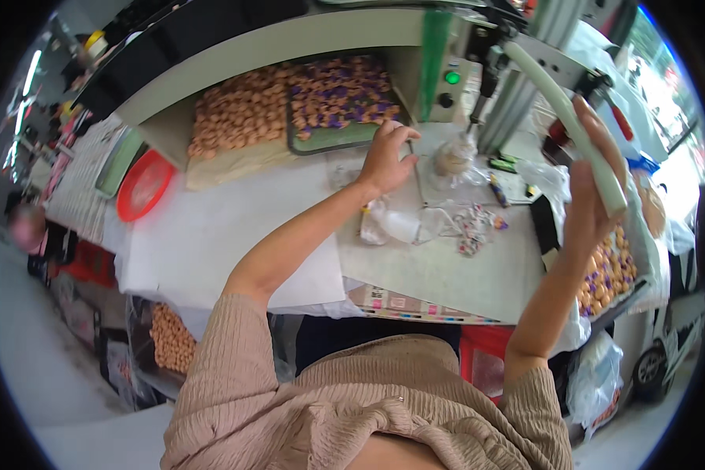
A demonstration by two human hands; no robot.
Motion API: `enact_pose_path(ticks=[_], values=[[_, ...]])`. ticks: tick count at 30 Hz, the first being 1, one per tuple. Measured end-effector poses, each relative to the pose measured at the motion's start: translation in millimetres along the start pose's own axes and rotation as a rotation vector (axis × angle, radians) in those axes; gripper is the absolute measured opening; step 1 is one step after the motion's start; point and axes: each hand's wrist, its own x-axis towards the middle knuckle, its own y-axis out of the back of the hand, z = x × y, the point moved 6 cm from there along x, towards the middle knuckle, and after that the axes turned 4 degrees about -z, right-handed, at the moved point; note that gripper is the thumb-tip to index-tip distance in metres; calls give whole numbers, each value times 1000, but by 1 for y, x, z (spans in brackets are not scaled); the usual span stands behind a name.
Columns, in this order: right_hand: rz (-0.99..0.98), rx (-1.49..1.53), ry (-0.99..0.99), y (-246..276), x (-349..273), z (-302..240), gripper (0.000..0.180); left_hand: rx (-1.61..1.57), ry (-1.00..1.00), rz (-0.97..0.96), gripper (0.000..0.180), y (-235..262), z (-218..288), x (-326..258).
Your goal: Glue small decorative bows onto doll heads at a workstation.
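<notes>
My left hand (388, 159) hovers at the front right edge of a dark-rimmed green tray (333, 139), its thumb apart from the fingers. I see nothing held in it, though the fingertips partly cover the tray's edge. Many small peach-and-purple pieces (341, 90) fill that tray. On the right, my right hand (591, 172) is wrapped round a long pale lever handle (556, 98) of an upright press (517, 102). Under the press head stands a round fixture (454, 157) wrapped in clear plastic.
Plain peach pieces (243, 110) are heaped left of the tray, beneath a grey housing (251, 43). A control box with a green light (452, 77) adjoins it. A red basin (145, 186) sits left; a piece-filled container (607, 274) stands right. A white cup (402, 225) and small scraps (474, 227) lie centrally.
</notes>
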Motion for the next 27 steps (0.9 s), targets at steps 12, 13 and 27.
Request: enact_pose_path(ticks=[12, 13, 27], values=[[-4, -96, -295, -35, -65, 9, 53, 827, 220, 517, 55, 285, -132, -95], [-6, -102, -293, -39, -75, 8, 53, 993, 342, 488, 64, 300, -145, -102], [-463, 40, -630, -152, -130, -8, 35, 1132, 239, 329, 52, 336, -198, -76]])
